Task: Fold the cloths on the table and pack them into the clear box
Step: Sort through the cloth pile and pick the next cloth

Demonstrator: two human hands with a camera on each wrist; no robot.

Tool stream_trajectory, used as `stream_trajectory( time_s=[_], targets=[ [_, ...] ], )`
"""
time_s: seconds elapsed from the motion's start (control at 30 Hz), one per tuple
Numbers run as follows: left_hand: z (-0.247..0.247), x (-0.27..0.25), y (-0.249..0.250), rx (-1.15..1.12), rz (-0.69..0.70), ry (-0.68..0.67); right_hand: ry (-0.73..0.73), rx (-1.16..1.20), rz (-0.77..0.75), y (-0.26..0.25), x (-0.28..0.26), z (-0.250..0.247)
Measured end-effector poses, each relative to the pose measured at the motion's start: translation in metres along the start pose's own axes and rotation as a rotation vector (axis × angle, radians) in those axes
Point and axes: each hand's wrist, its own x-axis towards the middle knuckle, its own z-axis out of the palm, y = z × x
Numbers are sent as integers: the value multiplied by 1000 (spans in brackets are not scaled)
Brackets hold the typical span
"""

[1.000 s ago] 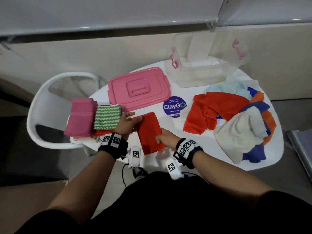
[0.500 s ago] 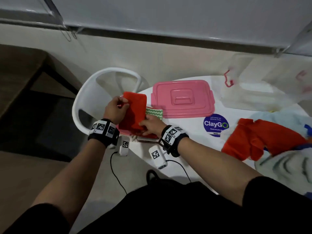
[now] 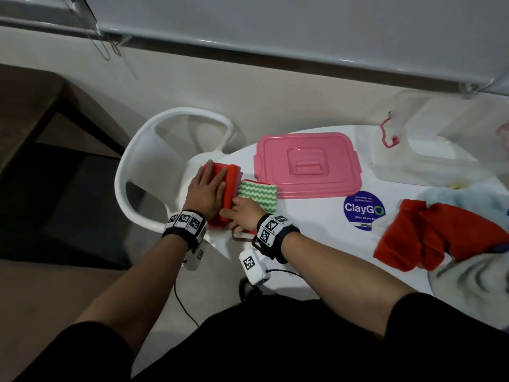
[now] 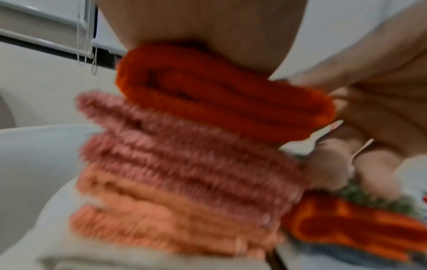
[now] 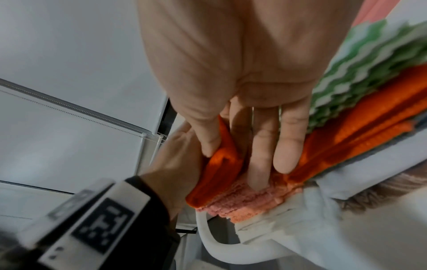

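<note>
A folded red cloth [image 3: 231, 175] [image 4: 219, 95] lies on top of a stack of folded pink and peach cloths [image 4: 184, 155] at the table's left edge. My left hand [image 3: 206, 191] presses flat on it with straight fingers. My right hand [image 3: 242, 213] [image 5: 233, 157] pinches the cloth's near end [image 5: 221, 164] between thumb and fingers. A green zigzag cloth [image 3: 257, 195] tops a lower folded pile just right of the stack. The clear box [image 3: 429, 144] stands open at the table's far right.
The pink lid [image 3: 305, 166] lies flat between the stacks and the box. Unfolded cloths, a red one [image 3: 440, 238] on top, are heaped at the right. A white chair [image 3: 143, 166] stands against the table's left edge. A ClayGo sticker [image 3: 363, 209] marks the white table [image 3: 311, 244].
Both hands carried the folded red cloth from the table's front to the left and set it on the pink stack. The left hand now lies flat on top.
</note>
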Motion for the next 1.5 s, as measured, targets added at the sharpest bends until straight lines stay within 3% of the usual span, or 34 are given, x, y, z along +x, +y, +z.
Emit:
stream_trajectory(
  time_s=[0.07, 0.23, 0.4, 0.5, 0.63, 0.77, 0.87, 0.93, 1.03, 1.17, 1.27, 1.33, 1.4, 1.5],
  targets=[
    [16, 1, -14, 41, 34, -58, 59, -1, -35, 8, -8, -7],
    [19, -4, -3, 43, -31, -97, 334, -82, -100, 47, -27, -52],
    [8, 0, -3, 21, -28, -103, 821, -275, 70, 107, -46, -124],
    [-8, -1, 3, -35, -44, -4, 991, -443, 238, 146, -64, -164],
    [-30, -1, 20, -38, -58, 149, 1080, -593, 555, 186, -93, -190],
    [-48, -5, 62, -38, -22, 383, 1034, -651, 577, 207, -107, -196],
    [-46, -8, 108, -86, 133, 506, 980, -824, 513, 220, -118, -202],
    [-31, -10, 139, -116, 256, 517, 931, -941, 461, 222, -124, -209],
    [5, -16, 176, -162, 340, 414, 819, -922, 399, 218, -130, -217],
    [54, -30, 217, -216, 369, 128, 730, -545, 278, 218, -145, -220],
    [82, -41, 245, -242, 308, -247, 525, -355, 162, 211, -158, -221],
    [96, -45, 262, -221, 304, -479, 508, -226, 64, 197, -166, -224],
    [101, -46, 281, -262, 320, -546, 537, -31, -2, 177, -177, -230],
    [104, -38, 316, -370, 396, -462, 570, 248, -81, 148, -203, -239]
  ],
)
